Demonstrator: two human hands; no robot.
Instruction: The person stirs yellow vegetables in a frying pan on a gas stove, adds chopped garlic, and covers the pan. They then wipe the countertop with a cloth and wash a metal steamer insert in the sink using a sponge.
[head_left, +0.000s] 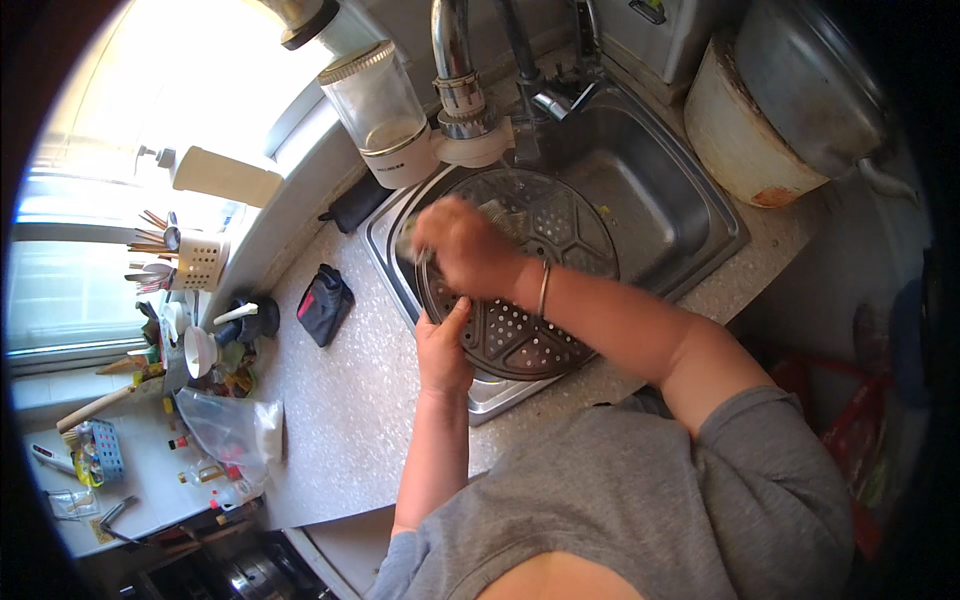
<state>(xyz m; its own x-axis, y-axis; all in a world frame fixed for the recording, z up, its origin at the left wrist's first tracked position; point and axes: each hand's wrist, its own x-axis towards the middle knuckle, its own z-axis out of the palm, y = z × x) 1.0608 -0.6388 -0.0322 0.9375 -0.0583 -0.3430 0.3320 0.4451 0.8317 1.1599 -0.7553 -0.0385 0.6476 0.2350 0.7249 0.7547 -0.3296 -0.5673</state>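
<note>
A round perforated metal steamer plate (559, 225) is held tilted over the left part of the stainless steel sink (637, 176). My left hand (444, 349) grips its near left rim, with the thumb on the upper face. Across the plate reaches my right hand (472, 247), blurred, wearing a bangle (544, 289) at the wrist. Its fingers are closed around a pale scrubbing cloth or pad (410, 238) at the plate's left rim; most of the pad is hidden. Above the plate stands the chrome faucet (452, 45) with a clear water filter (379, 112).
On the speckled counter (345, 420) lies a dark folded cloth (325, 304). Large metal pots (757, 139) stand right of the sink. A utensil holder (201, 261), a plastic bag (225, 427) and several bottles (236, 493) are at the left, by the window.
</note>
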